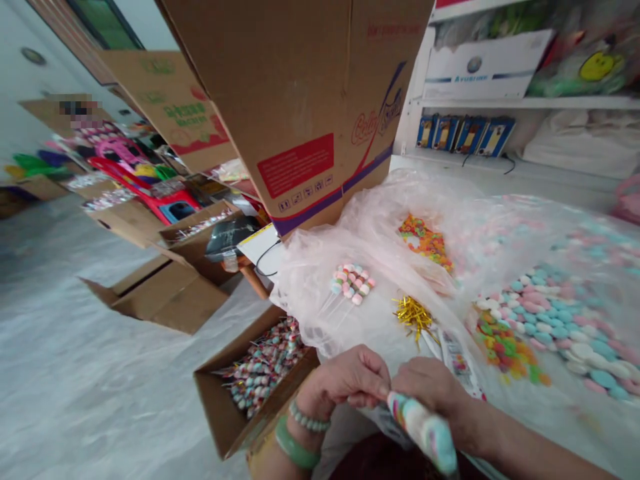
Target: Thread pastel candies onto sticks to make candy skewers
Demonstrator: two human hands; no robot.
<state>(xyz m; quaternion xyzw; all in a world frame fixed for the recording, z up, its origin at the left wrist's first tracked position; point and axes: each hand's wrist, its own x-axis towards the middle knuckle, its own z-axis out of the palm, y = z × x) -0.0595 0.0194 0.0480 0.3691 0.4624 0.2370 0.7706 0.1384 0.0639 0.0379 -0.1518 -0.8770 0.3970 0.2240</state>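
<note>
A: Head view: left hand (345, 380) and right hand (430, 387) meet at the near bench edge, fingers (373, 393) pinching the neck of a bagged marshmallow stick (425, 430). Looks like sealing.

B: Next?

A: Probably a gold twist tie (414, 315), thin wire, just beyond. Soft pastel marshmallows (555, 320) on crinkly plastic sheet (380, 220); cardboard box (235, 407) of finished sticks at the left edge.

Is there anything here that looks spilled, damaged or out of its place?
Nothing looks spilled or damaged. The pastel candies lie loose on clear plastic sheeting, and both hands, left hand and right hand, pinch one wrapped marshmallow stick.
</note>
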